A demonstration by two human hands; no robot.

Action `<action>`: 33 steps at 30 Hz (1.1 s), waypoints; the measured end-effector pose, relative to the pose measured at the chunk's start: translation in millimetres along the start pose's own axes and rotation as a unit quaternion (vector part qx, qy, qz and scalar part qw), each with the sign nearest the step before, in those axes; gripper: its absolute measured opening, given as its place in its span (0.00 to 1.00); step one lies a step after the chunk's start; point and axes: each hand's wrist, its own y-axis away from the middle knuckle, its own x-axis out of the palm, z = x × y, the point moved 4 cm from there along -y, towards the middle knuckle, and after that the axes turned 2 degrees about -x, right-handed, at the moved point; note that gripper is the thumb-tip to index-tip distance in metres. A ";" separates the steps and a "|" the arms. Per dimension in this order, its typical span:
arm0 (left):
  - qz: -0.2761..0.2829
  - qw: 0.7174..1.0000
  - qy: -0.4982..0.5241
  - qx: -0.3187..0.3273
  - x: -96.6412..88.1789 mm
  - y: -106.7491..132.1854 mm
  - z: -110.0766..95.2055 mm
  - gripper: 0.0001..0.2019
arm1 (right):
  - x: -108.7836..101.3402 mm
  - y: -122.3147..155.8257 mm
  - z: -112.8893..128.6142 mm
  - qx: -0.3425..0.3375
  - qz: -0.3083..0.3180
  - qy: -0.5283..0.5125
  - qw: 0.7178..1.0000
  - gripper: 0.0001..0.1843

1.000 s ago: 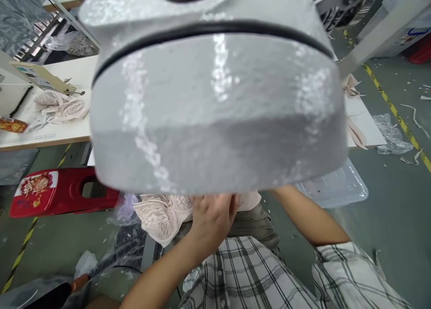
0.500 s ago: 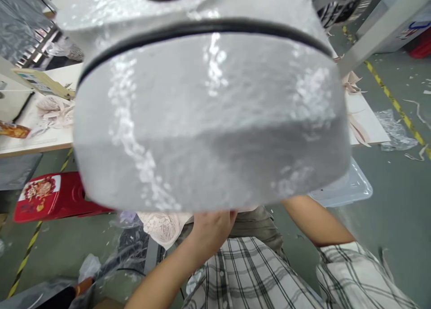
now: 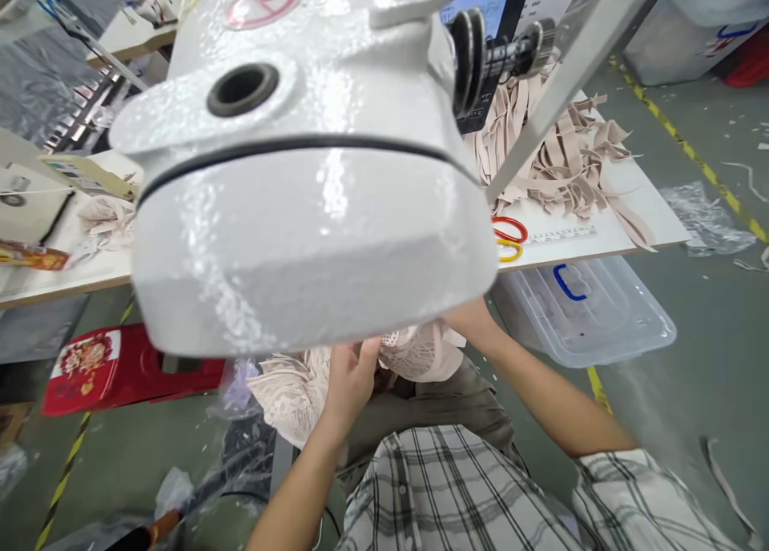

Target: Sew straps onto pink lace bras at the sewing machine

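A pale pink lace bra (image 3: 424, 355) lies over my lap, below the head of a white sewing machine (image 3: 312, 247). My left hand (image 3: 353, 379) is between its two cups, thumb and fingers closed on the fabric; the fingertips go out of sight under the machine. Toward the other end of the bra is my right hand (image 3: 472, 320), at the edge of the right cup. The machine head covers its fingers, so their grip does not show. Machine head and table edge also hide the upper part of the bra.
Many pink fabric strips (image 3: 565, 162) are heaped on the table at right, near red-and-yellow-handled scissors (image 3: 509, 239) and a clear ruler (image 3: 561, 235). A lidded plastic box (image 3: 613, 319) stands below. At left is a red stool (image 3: 111, 367). Another person's foot (image 3: 162, 527) shows lower left.
My view has shifted, so the machine head covers less and the strips, scissors and box show. More of the bra is visible, and my right forearm reaches farther in toward it.
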 end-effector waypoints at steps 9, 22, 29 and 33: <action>-0.052 0.983 0.174 -0.020 1.2 -1.4 -8.0 0.19 | -4.9 26.4 -4.8 0.055 -0.009 -0.078 0.995 0.13; -0.067 0.994 0.083 0.018 3.9 -6.8 -12.3 0.18 | -5.3 28.1 2.4 0.051 0.005 -0.111 0.992 0.10; -0.090 0.995 0.049 0.019 0.4 -5.4 -13.0 0.20 | -6.1 32.1 0.9 0.068 0.027 -0.096 0.993 0.15; -0.110 0.992 0.055 0.022 0.3 -6.6 -15.9 0.21 | -5.1 33.6 3.4 0.061 0.024 -0.079 0.995 0.17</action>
